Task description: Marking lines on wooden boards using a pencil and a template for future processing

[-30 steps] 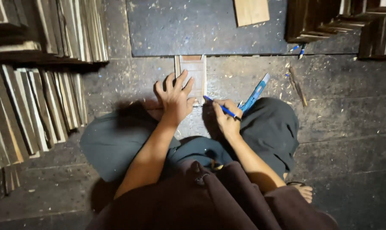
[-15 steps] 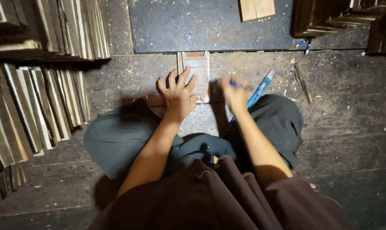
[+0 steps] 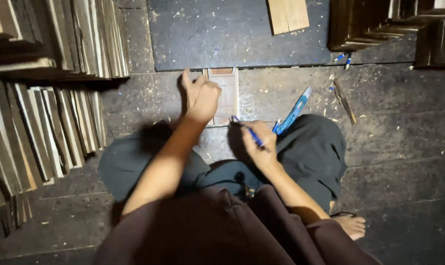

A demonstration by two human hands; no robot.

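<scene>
I sit cross-legged on a dark plank floor. A small pale wooden piece point(image 3: 228, 93) lies flat in front of my knees, its far end against a dark mat point(image 3: 242, 34). My left hand point(image 3: 199, 95) rests on the left side of the wooden piece, fingers curled and one finger pointing away from me. My right hand point(image 3: 258, 142) grips a blue pen point(image 3: 247, 130), whose tip sits near the piece's near right corner. A blue utility knife point(image 3: 293, 112) lies on my right knee, just beyond that hand.
Rows of thin wooden slats point(image 3: 41, 122) stand on edge at the left. Dark wooden stacks point(image 3: 389, 24) fill the back right. A light board point(image 3: 288, 14) lies on the mat. Two small blue pens point(image 3: 344, 59) and a stick point(image 3: 344, 100) lie at the right among shavings.
My right hand has swung back toward me from beside the piece's far end to its near corner. My left hand has slid forward along the piece and curled its fingers.
</scene>
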